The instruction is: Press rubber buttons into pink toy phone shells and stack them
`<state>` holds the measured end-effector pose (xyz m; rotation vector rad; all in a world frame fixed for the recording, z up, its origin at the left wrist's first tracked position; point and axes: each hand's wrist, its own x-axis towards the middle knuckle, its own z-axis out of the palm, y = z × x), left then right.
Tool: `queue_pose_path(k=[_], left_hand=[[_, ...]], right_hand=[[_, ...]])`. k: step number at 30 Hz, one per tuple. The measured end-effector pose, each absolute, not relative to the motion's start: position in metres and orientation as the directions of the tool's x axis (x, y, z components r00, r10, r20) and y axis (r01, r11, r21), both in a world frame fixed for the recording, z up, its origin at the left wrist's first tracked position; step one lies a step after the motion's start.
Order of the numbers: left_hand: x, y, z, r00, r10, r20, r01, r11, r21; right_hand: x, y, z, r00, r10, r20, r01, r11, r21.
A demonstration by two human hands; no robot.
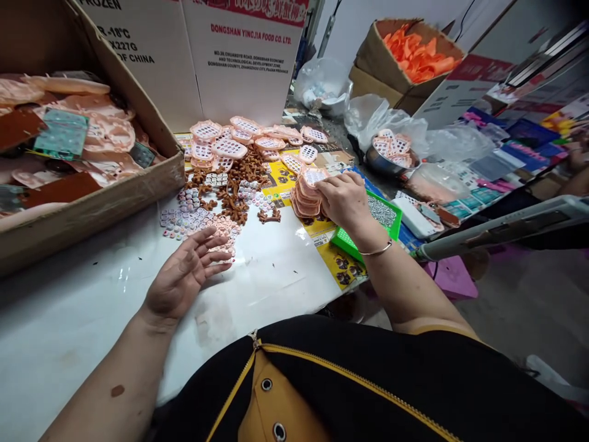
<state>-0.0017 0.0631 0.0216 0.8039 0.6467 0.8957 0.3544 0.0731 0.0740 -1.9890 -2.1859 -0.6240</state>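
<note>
My left hand [186, 274] lies flat on the white table [69, 319], fingers spread, fingertips touching a patch of small pastel button pads [193, 218]. My right hand [344, 199] rests on a stack of pink plastic shells [307, 193] and grips its top piece. Behind the stack, more pink keypad shells [239, 144] lie spread out, with a heap of small brown parts [239, 184] in front of them.
A cardboard box [92, 209] of pink shells and green boards stands at left. Beside my right wrist is a green tray [384, 218]. A metal bowl [391, 156] of shells, plastic bags and a box of orange parts [416, 55] sit behind. White cartons [207, 61] stand at the back.
</note>
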Motion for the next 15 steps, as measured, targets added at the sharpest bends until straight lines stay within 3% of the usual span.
queue_pose_path(k=[4, 7, 12, 15], left_hand=[[-0.002, 0.064, 0.022, 0.462, 0.873, -0.156, -0.430, 0.375, 0.821], [-0.003, 0.064, 0.021, 0.457, 0.875, -0.158, -0.444, 0.378, 0.812], [-0.005, 0.064, 0.019, 0.461, 0.873, -0.161, -0.455, 0.388, 0.801], [-0.006, 0.065, 0.018, 0.463, 0.874, -0.148, -0.465, 0.381, 0.799]], right_hand=[[0.355, 0.069, 0.072, -0.178, 0.949, 0.260, 0.944, 0.091, 0.316], [0.354, 0.066, 0.074, -0.192, 0.941, 0.280, 0.946, 0.101, 0.309], [0.329, 0.075, 0.080, -0.210, 0.880, 0.427, 0.975, 0.155, 0.160], [0.297, 0.098, 0.072, -0.263, 0.892, 0.369, 0.961, 0.278, 0.013]])
